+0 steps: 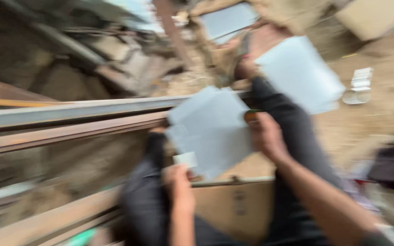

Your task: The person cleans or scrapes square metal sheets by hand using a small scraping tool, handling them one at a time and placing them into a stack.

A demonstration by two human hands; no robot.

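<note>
**Risk note: loose paper sheets held over rubble, heavy blur**

View from head cam is badly smeared, so I rate what follows as moderate confidence only.

Left hand (178, 182): closed in a pinch on a small white slip (185, 159), thumb and fingers pressed together at its lower edge. Right hand (266, 136): curled onto the right edge of a pale blue-white sheet (210, 130), w/ a small orange-green item (251, 116) against the fingers; can't tell what that item is. Sheet sits between both hands, above dark trousers (292, 136) and a brown cardboard panel (233, 205).

A second pale sheet (299, 73) is further up, near a foot in a sandal (256, 45); I can't tell if it rests on the leg or lies loose.

Surroundings: long metal rail (69, 111) crossing left to centre, dirt and broken rubble (115, 64) beyond, small white object (359, 86) on the ground at right.

Hazards, my judgement:
- Big sheet gripped at one edge only, as far as I can see; a gust or a jerk could fold or tear it, or pull it free into the dirt.
- Slip is small and pinched at its margin; easy to drop, hard to find in rubble.
- Upper sheet looks unsecured; could slide off or blow away.
- Orange-green item shares the right grip w/ the paper; either one may slip.
- Blur suggests fast head or body motion; footing near rail and debris is a trip risk.
</note>
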